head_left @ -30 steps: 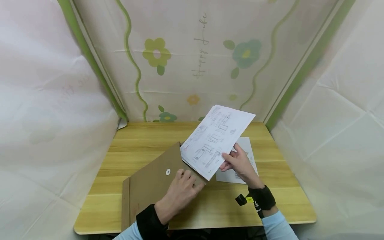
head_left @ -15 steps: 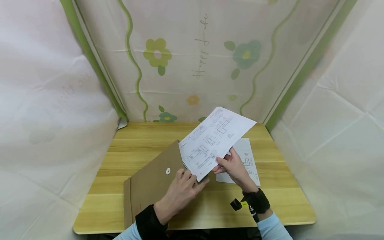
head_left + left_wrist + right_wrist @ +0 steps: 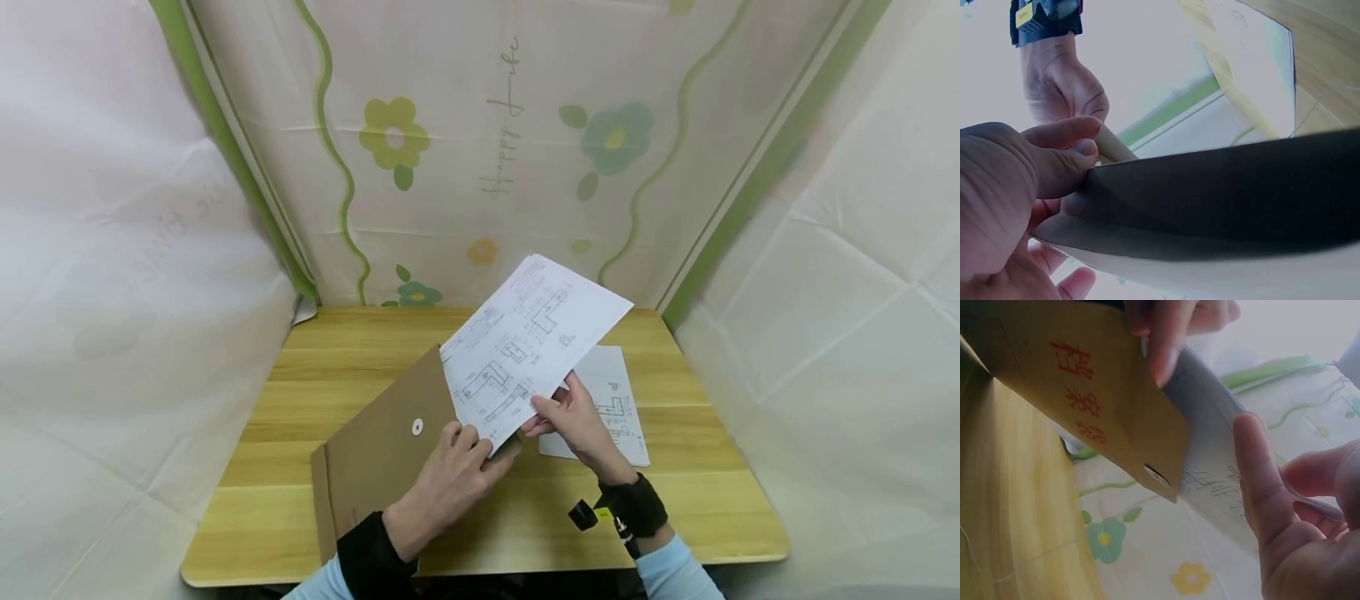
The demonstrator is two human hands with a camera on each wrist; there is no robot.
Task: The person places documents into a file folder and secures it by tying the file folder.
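Note:
My left hand (image 3: 453, 479) pinches the open edge of a brown kraft document envelope (image 3: 378, 454), which is tilted above the table. A stack of paper sheets (image 3: 536, 342) printed with line drawings has its lower left part inside the envelope's mouth. My right hand (image 3: 576, 425) holds the stack by its right edge, thumb on top and fingers underneath. Red characters and a white button disc show on the envelope (image 3: 1079, 394) in the right wrist view. In the left wrist view, the thumb and fingers of my left hand (image 3: 1004, 181) pinch the envelope's edge.
On the wooden table (image 3: 697, 500), another sheet with drawings (image 3: 626, 404) lies under and right of the held stack. White and floral-patterned curtains (image 3: 465, 150) enclose the table at the back and sides. A thin string (image 3: 1041, 555) hangs in the right wrist view.
My right hand and the paper stack have moved left, and the stack sits a little deeper in the envelope's mouth. More of the sheet on the table shows. My left hand stays nearly still.

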